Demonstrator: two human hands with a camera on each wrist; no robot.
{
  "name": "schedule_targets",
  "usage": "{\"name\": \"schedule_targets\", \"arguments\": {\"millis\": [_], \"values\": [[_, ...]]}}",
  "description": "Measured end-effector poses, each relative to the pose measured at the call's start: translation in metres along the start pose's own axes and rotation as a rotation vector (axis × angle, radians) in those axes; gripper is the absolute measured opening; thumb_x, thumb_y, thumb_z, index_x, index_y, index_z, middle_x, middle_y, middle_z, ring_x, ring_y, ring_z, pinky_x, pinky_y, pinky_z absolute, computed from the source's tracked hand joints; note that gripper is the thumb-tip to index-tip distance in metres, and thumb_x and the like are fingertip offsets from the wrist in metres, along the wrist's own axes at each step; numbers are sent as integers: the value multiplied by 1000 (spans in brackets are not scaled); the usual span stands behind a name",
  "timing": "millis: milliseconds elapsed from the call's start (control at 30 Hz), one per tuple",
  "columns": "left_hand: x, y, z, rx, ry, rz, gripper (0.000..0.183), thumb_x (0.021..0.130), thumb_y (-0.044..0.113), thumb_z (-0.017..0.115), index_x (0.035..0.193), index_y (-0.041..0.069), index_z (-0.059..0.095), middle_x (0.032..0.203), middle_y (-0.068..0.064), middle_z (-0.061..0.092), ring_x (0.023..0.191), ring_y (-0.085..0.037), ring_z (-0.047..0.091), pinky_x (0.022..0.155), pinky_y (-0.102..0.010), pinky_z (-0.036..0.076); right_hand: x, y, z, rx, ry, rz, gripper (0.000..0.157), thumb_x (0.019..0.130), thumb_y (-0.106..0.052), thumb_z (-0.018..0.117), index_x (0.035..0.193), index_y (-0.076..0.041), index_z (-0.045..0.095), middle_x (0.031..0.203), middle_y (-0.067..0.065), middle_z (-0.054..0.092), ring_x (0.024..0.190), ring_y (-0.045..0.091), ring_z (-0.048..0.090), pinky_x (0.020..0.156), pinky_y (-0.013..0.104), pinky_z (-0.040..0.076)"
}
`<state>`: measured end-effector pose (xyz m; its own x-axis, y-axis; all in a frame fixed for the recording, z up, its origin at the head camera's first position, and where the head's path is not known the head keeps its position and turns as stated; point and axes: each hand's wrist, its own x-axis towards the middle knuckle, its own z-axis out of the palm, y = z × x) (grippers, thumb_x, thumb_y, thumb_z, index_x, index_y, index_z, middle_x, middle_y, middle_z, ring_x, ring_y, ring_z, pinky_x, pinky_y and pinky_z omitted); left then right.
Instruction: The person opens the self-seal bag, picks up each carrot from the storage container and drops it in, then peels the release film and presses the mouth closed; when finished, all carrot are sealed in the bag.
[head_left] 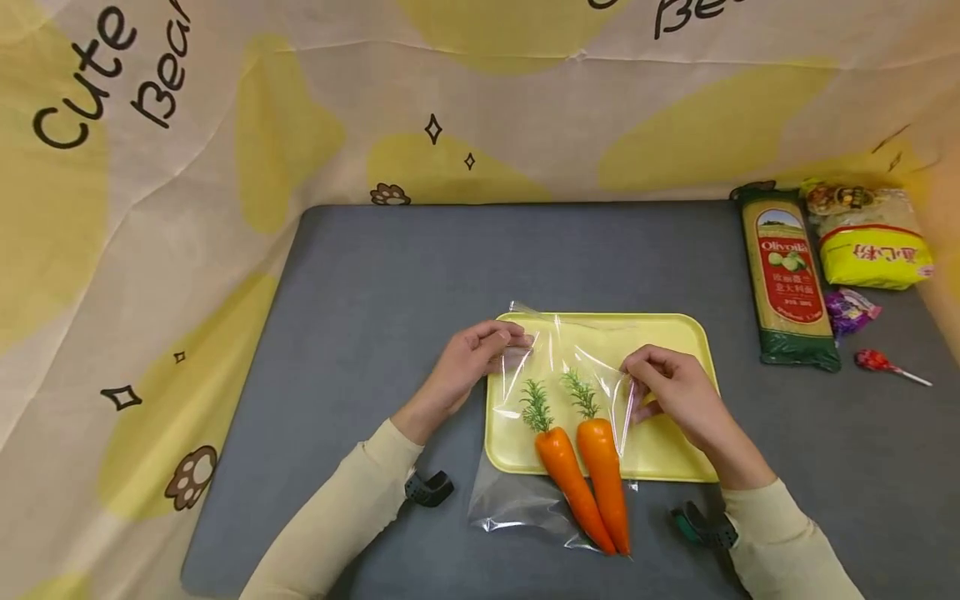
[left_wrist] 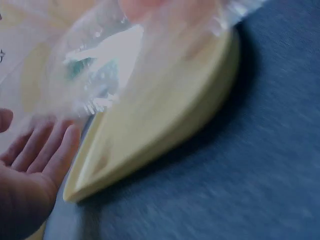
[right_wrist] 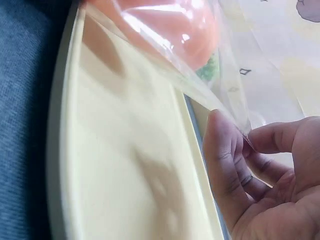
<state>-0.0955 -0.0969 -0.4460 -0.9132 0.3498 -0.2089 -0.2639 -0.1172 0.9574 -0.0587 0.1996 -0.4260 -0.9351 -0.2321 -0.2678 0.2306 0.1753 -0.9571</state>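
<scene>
- Watching from my end, I see two carrots (head_left: 602, 458) inside a clear bag (head_left: 558, 354), orange tips toward the person, green tops toward the far side.
- I make out the bag lying partly over a yellow tray (head_left: 663, 454), its closed end and the carrot tips past the near rim.
- On the right hand (head_left: 675, 392), I see thumb and forefinger pinching the bag's edge above the tray.
- On the left hand (head_left: 461, 362), the fingers meet the bag's left edge; whether they pinch the film I cannot tell.
- I have the tray on a grey table (head_left: 390, 283).
- Toward the far right I see a pasta pack (head_left: 789, 275), a noodle pack (head_left: 870, 246), a purple candy (head_left: 851, 312) and a red lollipop (head_left: 873, 360).
</scene>
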Motion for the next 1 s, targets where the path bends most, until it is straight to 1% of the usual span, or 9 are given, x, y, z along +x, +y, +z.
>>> {"name": "schedule_targets", "arguments": {"millis": [67, 300, 433, 533, 667, 733, 800, 900, 1000], "values": [[6, 2, 3, 3, 33, -7, 35, 95, 29, 57, 116, 1, 61, 112, -12, 65, 104, -23, 63, 81, -37, 55, 1, -2, 0, -16, -5, -6, 31, 97, -23, 55, 100, 8, 59, 71, 18, 53, 59, 30, 58, 52, 49, 55], [15, 5, 3, -175, 124, -28, 33, 94, 22, 60, 116, -2, 62, 102, -21, 64, 90, -30, 67, 75, -46, 56, 4, -2, -7, -111, 38, 4, 31, 98, -24, 53, 101, 6, 59, 75, 20, 54, 58, 29, 59, 53, 45, 56], [12, 6, -1, -182, 131, -4, 32, 94, 21, 59, 116, -3, 62, 105, -19, 66, 90, -31, 67, 73, -48, 55, 6, -6, -8, -267, 108, -12, 32, 97, -30, 54, 109, 0, 57, 79, 20, 56, 57, 29, 61, 52, 40, 57], [9, 7, -2, -178, 109, 14, 33, 95, 22, 58, 117, -3, 62, 109, -18, 66, 92, -34, 67, 74, -48, 55, 9, -18, -3, -468, 247, -133, 32, 95, -30, 56, 115, -6, 52, 86, 12, 57, 62, 23, 59, 53, 30, 54], [5, 8, -3, -169, 93, 39, 36, 95, 23, 57, 119, -4, 60, 108, -19, 66, 95, -34, 66, 73, -49, 55, 18, -45, 15, -627, 376, -491, 22, 90, -14, 61, 109, -4, 55, 94, 5, 56, 78, 16, 56, 62, 30, 52], [4, 9, -4, -163, 94, 47, 36, 95, 24, 57, 119, -3, 60, 107, -19, 67, 96, -33, 66, 72, -48, 55, 26, -59, 29, -648, 318, -672, 16, 87, -6, 63, 103, -4, 60, 95, 4, 57, 83, 16, 57, 68, 32, 54], [3, 8, -4, -164, 93, 58, 35, 95, 24, 57, 118, -2, 61, 105, -19, 67, 96, -33, 66, 72, -48, 55, 35, -69, 44, -669, 208, -791, 15, 86, -5, 65, 100, -6, 63, 97, 3, 59, 86, 17, 59, 71, 34, 55], [2, 8, -3, -172, 85, 84, 31, 96, 21, 57, 117, 0, 63, 106, -20, 67, 96, -35, 65, 72, -48, 55, 50, -76, 66, -683, 90, -818, 18, 87, -12, 67, 105, -11, 66, 103, -2, 61, 94, 16, 60, 78, 34, 52], [1, 9, -2, -179, 73, 114, 30, 96, 18, 56, 117, -2, 63, 112, -21, 65, 97, -35, 65, 73, -48, 55, 63, -75, 81, -677, 56, -790, 24, 88, -18, 68, 111, -13, 66, 110, -4, 61, 101, 15, 60, 85, 33, 50]]}}
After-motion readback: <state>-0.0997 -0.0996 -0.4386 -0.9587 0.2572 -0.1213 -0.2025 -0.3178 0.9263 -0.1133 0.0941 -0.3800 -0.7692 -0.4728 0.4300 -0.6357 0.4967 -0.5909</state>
